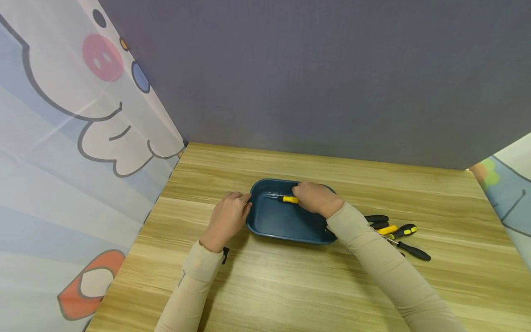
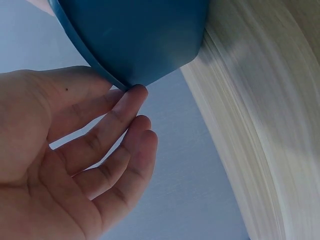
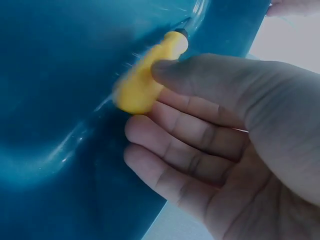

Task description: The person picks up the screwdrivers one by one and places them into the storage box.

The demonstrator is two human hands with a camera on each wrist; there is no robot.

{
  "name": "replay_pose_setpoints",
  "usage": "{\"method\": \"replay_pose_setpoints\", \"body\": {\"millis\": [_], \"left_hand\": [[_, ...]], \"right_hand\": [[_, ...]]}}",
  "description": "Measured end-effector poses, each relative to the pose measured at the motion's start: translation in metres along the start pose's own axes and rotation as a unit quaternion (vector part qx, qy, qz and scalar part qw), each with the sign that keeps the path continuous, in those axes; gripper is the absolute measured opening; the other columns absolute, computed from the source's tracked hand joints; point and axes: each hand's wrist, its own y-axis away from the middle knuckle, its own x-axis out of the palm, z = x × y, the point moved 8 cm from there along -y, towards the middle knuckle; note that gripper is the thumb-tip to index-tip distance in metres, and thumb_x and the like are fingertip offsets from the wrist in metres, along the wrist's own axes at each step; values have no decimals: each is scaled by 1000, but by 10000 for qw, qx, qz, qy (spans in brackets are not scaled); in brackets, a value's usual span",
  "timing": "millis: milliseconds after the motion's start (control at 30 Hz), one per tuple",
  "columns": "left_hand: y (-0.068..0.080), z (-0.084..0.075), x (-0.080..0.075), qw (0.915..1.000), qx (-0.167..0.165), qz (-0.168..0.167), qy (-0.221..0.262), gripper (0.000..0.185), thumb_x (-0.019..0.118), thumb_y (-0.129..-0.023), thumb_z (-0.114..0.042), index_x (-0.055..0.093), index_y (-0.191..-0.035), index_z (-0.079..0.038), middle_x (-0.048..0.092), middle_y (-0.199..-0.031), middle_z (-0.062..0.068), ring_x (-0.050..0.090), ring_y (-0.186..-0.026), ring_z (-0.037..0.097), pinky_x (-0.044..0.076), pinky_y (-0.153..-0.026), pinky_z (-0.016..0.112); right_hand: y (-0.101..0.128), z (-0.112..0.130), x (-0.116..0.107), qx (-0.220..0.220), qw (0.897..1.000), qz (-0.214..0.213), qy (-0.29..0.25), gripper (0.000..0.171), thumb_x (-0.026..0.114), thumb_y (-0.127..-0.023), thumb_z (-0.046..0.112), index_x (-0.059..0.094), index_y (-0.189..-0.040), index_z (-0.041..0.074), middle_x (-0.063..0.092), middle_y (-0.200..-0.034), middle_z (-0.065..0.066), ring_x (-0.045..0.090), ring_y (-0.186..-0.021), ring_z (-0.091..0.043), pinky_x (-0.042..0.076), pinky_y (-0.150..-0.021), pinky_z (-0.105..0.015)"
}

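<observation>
At the far left hangs a cartoon-printed curtain, beside the wood-grain table. On the table, the left hand is at the left end of a blue tray, its thumb and nearest fingertips pinching the rim with little gap between them; the remaining fingers are loosely bent, clear of the tray.

Inside the tray, along its far side, is a yellow-handled screwdriver. Its shaft points left toward the far left corner, a black collar stands between shaft and handle, and the handle's right end runs in under the right hand. That hand's thumb presses one side of the handle and the index finger backs the other, nearly closed around it. The other fingers are bent more loosely, their tips close to the handle's butt. Whether the screwdriver touches the tray floor, I cannot tell.

To the right of the tray, partly behind the right sleeve, lies a group of tools: black handles, a yellow handle, a black-and-yellow handle and, nearer, a black-handled screwdriver.
</observation>
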Motion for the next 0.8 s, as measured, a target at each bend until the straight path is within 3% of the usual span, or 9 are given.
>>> {"method": "replay_pose_setpoints", "body": {"millis": [400, 800], "left_hand": [[-2, -1, 1, 10000, 5, 8, 29, 24, 71, -94, -9, 73, -114, 4, 71, -105, 15, 66, -97, 32, 58, -80, 41], [-2, -2, 0, 10000, -4, 33, 31, 24, 71, -94, -8, 73, -114, 4, 71, -106, 15, 66, -96, 33, 58, -80, 41]], "right_hand": [[7, -7, -8, 33, 10000, -28, -16, 7, 63, -95, 0, 69, -98, 1, 61, -80, -7, 59, -69, -19, 53, -62, -33], [55, -9, -39, -98, 9972, -746, 54, 9, 75, -89, 2, 68, -95, 0, 60, -83, -6, 58, -70, -19, 53, -61, -31]]}}
